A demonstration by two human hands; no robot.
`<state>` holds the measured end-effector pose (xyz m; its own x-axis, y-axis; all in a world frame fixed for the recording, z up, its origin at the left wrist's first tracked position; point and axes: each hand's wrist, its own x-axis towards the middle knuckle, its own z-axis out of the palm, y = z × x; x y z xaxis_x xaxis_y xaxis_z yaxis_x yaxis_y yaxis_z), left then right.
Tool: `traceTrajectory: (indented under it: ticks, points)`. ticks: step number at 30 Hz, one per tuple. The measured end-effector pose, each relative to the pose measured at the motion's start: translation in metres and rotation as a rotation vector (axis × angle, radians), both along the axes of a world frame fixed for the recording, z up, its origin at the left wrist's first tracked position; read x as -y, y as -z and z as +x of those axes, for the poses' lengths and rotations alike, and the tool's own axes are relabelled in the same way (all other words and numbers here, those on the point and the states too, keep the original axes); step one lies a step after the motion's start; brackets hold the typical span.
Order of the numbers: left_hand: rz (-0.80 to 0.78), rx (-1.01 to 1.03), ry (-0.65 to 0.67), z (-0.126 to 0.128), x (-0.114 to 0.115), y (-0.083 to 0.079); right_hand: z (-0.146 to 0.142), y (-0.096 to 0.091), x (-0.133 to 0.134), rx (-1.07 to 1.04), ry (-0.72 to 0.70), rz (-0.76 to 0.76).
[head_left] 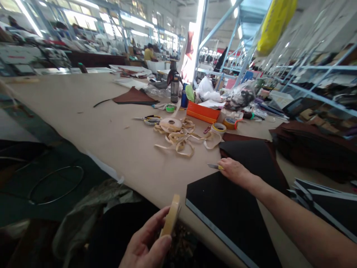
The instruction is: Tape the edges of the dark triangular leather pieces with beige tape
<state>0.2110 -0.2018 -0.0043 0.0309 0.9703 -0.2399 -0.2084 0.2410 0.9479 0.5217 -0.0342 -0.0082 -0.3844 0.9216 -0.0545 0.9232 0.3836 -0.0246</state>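
Observation:
My left hand grips a roll of tan tape on edge, off the near side of the table. In my right hand is a utility knife, its blade pointing left, held low over a black panel. That panel has a grey strip along its left edge. Beyond it lies a dark sheet with brown material under it. A tangle of tan tape strips lies past the knife, next to a flat tape roll.
Scissors, an orange box, tape rolls and a dark bottle stand or lie farther back. Stacked brown pieces and black panels are at right. A yellow bag hangs overhead. Other people sit far off.

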Motion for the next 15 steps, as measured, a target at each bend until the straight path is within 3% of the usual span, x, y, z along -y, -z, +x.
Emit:
traceTrajectory:
  ticks: [6, 11, 15]
  points:
    - [0.125, -0.141, 0.101, -0.015, -0.004, -0.017, 0.004, 0.023, -0.005, 0.146, -0.040, -0.039]
    - [0.122, -0.301, 0.051, -0.020, -0.005, -0.013, 0.013, 0.034, -0.018, 0.136, -0.032, 0.006]
    - [0.197, -0.409, 0.020, -0.024, 0.002, -0.006, 0.000, 0.024, -0.014, 0.067, 0.065, 0.080]
